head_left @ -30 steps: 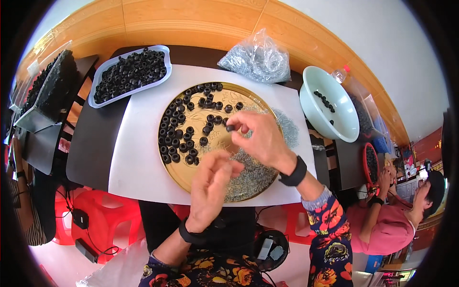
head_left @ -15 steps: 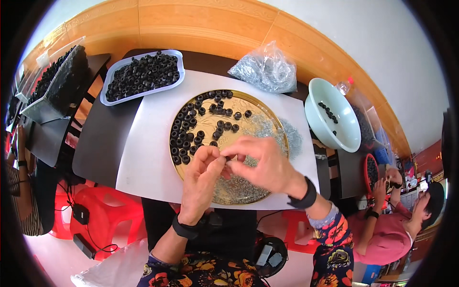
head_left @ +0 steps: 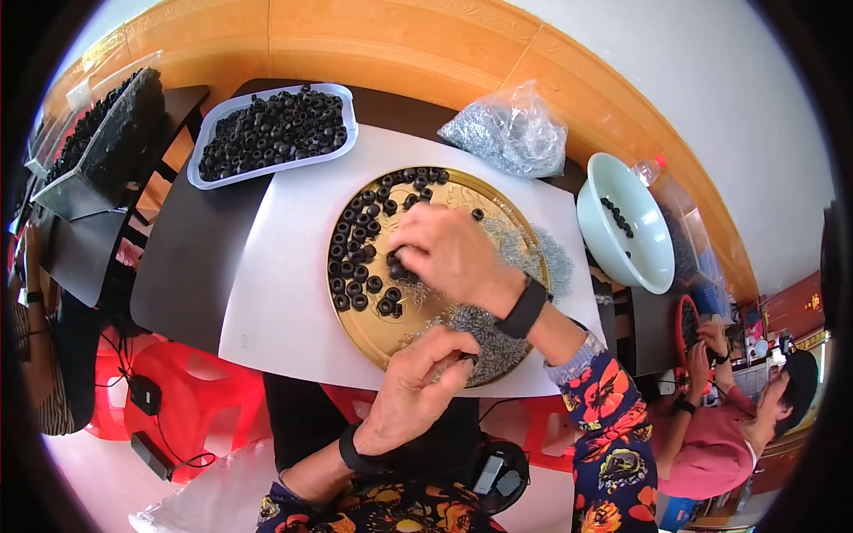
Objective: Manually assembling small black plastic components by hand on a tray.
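Observation:
A round gold tray point(head_left: 426, 302) holds many small black rings point(head_left: 354, 251) along its left and far side and a heap of tiny silvery metal pieces point(head_left: 498, 342) at its near right. Over the tray's near edge, my left hand point(head_left: 418, 373) is closed, with a small black ring point(head_left: 468, 358) between thumb and fingers. My right hand point(head_left: 449, 253) is over the tray's middle, fingers curled down at several black rings. It is slightly blurred, and whatever its fingertips pinch is hidden.
A blue-rimmed tray point(head_left: 201, 173) full of black rings stands at far left, beside a clear bin point(head_left: 98, 191). A bag of metal pieces point(head_left: 511, 133) lies at the back. A pale green bowl point(head_left: 653, 258) stands at right; beyond it works another person point(head_left: 711, 453).
My hands have parted from where they met over the tray. The right moved up and left to the black rings; the left dropped nearer, to the tray's edge. The view has shifted slightly.

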Motion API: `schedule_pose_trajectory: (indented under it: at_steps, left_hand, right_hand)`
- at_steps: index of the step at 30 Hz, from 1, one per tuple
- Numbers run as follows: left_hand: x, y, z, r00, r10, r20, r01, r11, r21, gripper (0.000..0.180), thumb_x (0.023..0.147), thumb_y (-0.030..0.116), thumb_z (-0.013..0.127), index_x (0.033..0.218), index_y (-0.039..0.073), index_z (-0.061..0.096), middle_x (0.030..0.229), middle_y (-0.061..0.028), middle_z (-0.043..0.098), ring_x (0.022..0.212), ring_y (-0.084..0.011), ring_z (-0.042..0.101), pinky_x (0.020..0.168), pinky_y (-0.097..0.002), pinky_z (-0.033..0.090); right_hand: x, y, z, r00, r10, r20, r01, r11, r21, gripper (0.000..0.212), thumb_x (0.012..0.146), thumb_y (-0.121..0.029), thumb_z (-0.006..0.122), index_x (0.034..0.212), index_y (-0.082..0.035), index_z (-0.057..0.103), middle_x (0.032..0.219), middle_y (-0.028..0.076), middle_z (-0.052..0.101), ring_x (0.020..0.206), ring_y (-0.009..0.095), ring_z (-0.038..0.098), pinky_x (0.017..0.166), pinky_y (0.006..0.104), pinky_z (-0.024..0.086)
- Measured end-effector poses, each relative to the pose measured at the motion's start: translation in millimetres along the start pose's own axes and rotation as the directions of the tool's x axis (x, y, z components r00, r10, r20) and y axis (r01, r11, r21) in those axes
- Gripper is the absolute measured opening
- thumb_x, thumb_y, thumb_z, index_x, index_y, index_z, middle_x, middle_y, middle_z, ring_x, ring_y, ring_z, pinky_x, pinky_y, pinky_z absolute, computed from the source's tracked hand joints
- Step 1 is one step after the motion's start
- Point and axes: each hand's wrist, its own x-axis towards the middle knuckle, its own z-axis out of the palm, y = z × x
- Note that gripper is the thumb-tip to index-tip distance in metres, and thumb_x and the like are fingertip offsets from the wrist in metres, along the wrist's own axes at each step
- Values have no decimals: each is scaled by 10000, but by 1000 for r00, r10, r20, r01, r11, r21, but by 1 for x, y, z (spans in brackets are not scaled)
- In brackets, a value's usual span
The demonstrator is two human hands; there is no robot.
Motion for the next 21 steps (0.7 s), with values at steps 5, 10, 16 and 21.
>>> schedule_pose_trajectory:
  at_steps: [5,10,16,21]
  left_hand:
    - [-1,-2,-2,993,-116,12,117,985,-127,179,918,-44,511,1069,1,597,911,-26,571,856,-106,592,762,-229,477]
    - [2,7,2,981,-195,-8,185,941,-285,207,912,-39,515,1101,14,578,927,-25,565,856,-99,606,768,-235,488]
    - [7,19,0,978,-210,-17,205,967,-155,210,905,-51,515,1097,15,565,927,-24,540,850,-95,596,764,-242,483]
    - [8,11,2,986,-158,-48,146,970,-194,205,901,-59,518,1086,15,566,917,-20,527,848,-87,581,765,-235,475]
  right_hand:
    - [-8,9,-24,982,172,-80,-174,984,-31,93,794,-111,636,836,-54,697,789,110,636,722,295,618,646,377,488]
    - [-13,-3,-15,994,99,-47,-95,993,76,122,805,-94,636,897,-34,686,810,114,643,705,297,623,628,368,492]
    - [-14,-5,-11,998,60,14,-61,997,48,120,794,-102,649,898,-54,685,838,81,640,789,292,616,697,382,486]
    - [-12,-6,1,999,-21,28,27,968,-250,144,772,-144,684,916,-142,675,877,1,630,865,200,554,769,377,360]
